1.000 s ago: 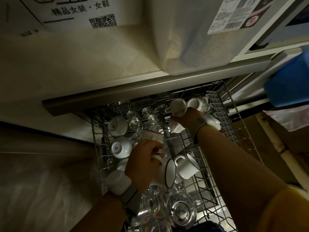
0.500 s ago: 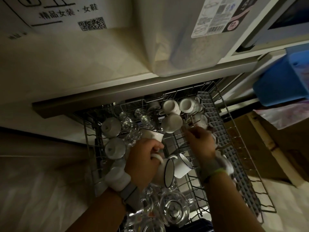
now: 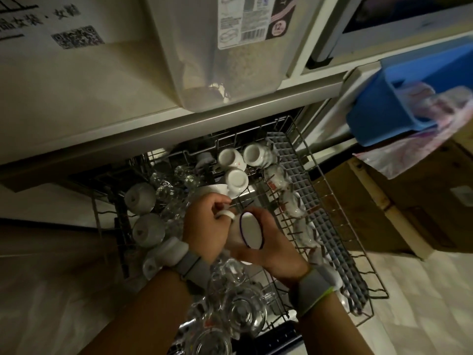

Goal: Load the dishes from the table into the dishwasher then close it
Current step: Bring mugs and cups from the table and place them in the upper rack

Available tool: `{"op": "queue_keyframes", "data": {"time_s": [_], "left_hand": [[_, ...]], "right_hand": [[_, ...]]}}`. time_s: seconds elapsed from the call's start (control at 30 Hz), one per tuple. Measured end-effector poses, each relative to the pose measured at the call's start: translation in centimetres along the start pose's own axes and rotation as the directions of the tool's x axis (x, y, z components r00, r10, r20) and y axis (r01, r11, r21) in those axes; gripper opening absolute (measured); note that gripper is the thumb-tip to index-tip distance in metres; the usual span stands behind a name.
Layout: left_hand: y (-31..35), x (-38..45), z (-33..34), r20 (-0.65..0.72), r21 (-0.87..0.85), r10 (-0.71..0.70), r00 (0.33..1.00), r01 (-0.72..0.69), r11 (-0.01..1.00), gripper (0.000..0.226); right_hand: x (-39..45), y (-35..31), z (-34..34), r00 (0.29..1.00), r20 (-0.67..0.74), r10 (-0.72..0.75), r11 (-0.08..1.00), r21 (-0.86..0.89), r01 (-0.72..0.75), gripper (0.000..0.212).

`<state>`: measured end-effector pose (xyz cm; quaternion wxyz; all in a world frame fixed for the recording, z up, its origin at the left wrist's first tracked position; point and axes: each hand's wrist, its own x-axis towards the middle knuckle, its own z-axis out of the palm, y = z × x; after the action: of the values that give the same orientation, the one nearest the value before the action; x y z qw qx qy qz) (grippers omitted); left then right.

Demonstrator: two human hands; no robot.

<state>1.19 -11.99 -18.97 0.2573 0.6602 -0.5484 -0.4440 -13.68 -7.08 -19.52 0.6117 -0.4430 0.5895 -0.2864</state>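
Both hands are on one white mug (image 3: 247, 233) with a dark rim, held on its side just above the middle of the pulled-out dishwasher rack (image 3: 302, 139). The left hand (image 3: 206, 230) pinches the mug's handle, fingers curled round the loop; the right hand (image 3: 268, 248) wraps the body from the near right, fingers curled over the rim. Around them the rack is crowded: upturned white cups (image 3: 234, 178) at the far end, two pale bowls (image 3: 148, 228) on the left, clear glasses (image 3: 245, 312) packed in the near rows. My read is that the mug is being turned to sit mouth-down in the open wire space just beyond the hands. To do it well, I'd keep the right hand carrying the weight while the left steers by the handle, tip the mouth fully downward, and lower it between the tines rather than onto them. The handle should end up clear of the cups beyond, and the glasses close below the wrists look easy to knock. The table's other dishes are out of view, and the dishwasher stands open.
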Motion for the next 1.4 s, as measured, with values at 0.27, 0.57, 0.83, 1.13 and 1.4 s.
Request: {"op": "queue_keyframes", "data": {"time_s": [0.27,0.57,0.83,1.13,1.4], "left_hand": [[0.8,0.0,0.1,0.044,0.028,0.069,0.997,-0.070,0.997,0.015],[0.0,-0.5,0.0,0.064,0.036,0.148,0.987,-0.150,0.988,0.010],[-0.1,-1.2,-0.6,0.105,0.101,0.106,0.989,-0.117,0.988,0.010],[-0.7,-1.7,-1.4,0.131,0.056,0.078,0.988,-0.086,0.995,0.011],[-0.9,-1.5,-2.2,0.125,0.020,0.060,0.990,-0.063,0.998,0.010]], "right_hand": [[0.1,-0.4,-2.0,0.989,-0.142,-0.042,0.895,0.435,0.101,0.055],[4.5,-2.7,-4.5,0.839,-0.544,0.012,0.937,-0.287,-0.200,0.076],[10.5,-4.0,-5.9,0.968,-0.234,-0.089,0.376,-0.908,-0.185,0.075],[12.2,-3.9,-4.0,0.923,-0.342,-0.177,0.382,-0.888,-0.256,0.070],[13.1,-4.6,-4.5,0.905,-0.361,-0.225,0.414,-0.876,-0.247,0.060]]}}
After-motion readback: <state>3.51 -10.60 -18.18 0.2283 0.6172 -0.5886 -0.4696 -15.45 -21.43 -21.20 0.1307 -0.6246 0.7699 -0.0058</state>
